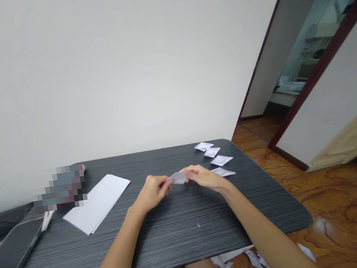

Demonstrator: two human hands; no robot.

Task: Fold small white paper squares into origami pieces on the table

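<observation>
A small folded piece of white paper (178, 178) is held above the dark striped table (166, 234) between both hands. My left hand (152, 192) pinches its left end with fingers closed. On the other end, my right hand (202, 177) has the same closed-finger pinch. Just beyond my right hand, several finished folded paper shapes (216, 159) lie in a row near the table's far right corner.
A stack of white paper sheets (96, 203) lies on the table at left. A dark laptop or tablet (7, 258) sits at the left edge beside a blurred-out object (61, 188). Paper scraps (251, 264) litter the wooden floor by my knees. An open doorway is at right.
</observation>
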